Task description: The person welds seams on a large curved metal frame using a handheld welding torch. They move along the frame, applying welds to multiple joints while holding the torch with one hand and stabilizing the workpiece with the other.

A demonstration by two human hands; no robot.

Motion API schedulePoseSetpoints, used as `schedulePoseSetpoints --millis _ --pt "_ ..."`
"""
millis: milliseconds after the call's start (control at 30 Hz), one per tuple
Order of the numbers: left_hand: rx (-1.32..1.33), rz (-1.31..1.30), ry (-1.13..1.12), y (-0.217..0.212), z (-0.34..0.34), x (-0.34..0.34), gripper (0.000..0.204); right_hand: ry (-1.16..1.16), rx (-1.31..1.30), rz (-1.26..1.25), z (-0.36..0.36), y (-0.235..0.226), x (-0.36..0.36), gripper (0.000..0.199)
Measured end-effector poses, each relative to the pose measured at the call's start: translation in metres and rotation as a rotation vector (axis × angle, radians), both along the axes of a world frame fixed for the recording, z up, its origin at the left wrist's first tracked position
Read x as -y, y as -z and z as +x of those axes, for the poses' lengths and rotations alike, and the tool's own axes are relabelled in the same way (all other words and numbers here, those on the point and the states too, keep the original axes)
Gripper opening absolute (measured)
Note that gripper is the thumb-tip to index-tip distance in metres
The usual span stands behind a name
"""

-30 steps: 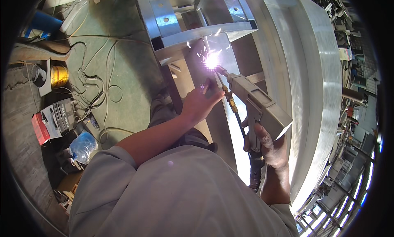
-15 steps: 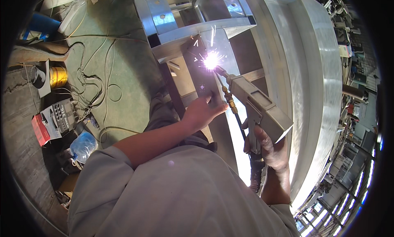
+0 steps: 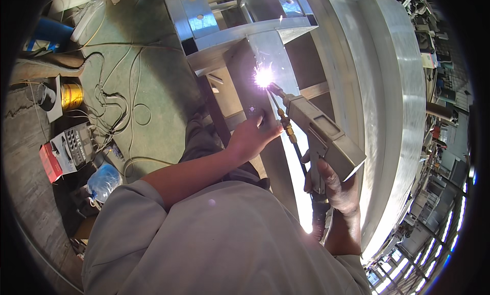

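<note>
Left grip comes first: the fingers are curled loosely, the fingertips touching the dark upright post and the thin rod that runs up along the torch nozzle; whether they pinch that rod I cannot tell. Right grip is wrapped tight around the handle of the welding torch, low on the right of the scene.

Far to the left, on the green floor, lie loose cables, a gold spool, a grey control box with buttons beside a red box, and a bundle of clear plastic.

At the centre, the torch is a boxy grey-beige gun with a flat, angular body. Its narrow nozzle points up and to the left, with a small brass fitting just under it and a dark hose dropping from the handle past the right wrist. At the nozzle tip a white-violet arc flares, throwing small sparks against the metal. The arc sits on the seam where the dark post meets the bright, brushed steel frame above it.

To the right, a broad curved sheet of silvery metal sweeps from far to near, shining where light strikes it. Beyond its edge, at the right rim, workshop clutter shows blurred and small.
</note>
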State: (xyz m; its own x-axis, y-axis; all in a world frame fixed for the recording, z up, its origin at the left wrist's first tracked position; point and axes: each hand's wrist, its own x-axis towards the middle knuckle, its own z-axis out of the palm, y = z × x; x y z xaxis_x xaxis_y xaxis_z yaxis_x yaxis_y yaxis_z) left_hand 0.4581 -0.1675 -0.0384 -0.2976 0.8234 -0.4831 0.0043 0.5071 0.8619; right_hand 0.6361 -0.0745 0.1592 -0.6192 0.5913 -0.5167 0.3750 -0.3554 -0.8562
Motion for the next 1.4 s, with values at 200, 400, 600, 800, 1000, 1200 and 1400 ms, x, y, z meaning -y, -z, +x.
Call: schedulePoseSetpoints --millis 200,400,600,800,1000,1200,1400 --pt "0.016 0.020 0.055 0.007 -0.001 -0.001 0.094 0.036 0.029 -0.010 0.003 -0.001 0.006 0.047" --pt "0.027 -0.005 0.071 0.012 0.001 0.000 0.102 0.031 0.029 -0.003 0.004 -0.006 0.010 0.047" --pt "0.008 -0.013 0.077 0.017 0.002 0.000 0.106 0.036 0.015 -0.014 0.008 -0.007 0.013 0.047" --pt "-0.014 0.043 -0.069 0.031 0.013 0.000 0.066 0.026 0.023 -0.010 0.014 -0.007 0.014 0.047" --pt "-0.075 0.059 -0.143 0.034 0.016 0.002 0.048 0.013 0.032 0.015 0.015 -0.010 0.016 0.046" --pt "0.044 0.162 -0.219 0.016 0.013 -0.001 0.049 0.026 0.039 0.005 0.023 -0.006 0.019 0.047" --pt "0.114 0.122 -0.214 0.004 0.011 -0.002 0.046 0.029 0.049 0.000 0.030 -0.006 0.022 0.045"
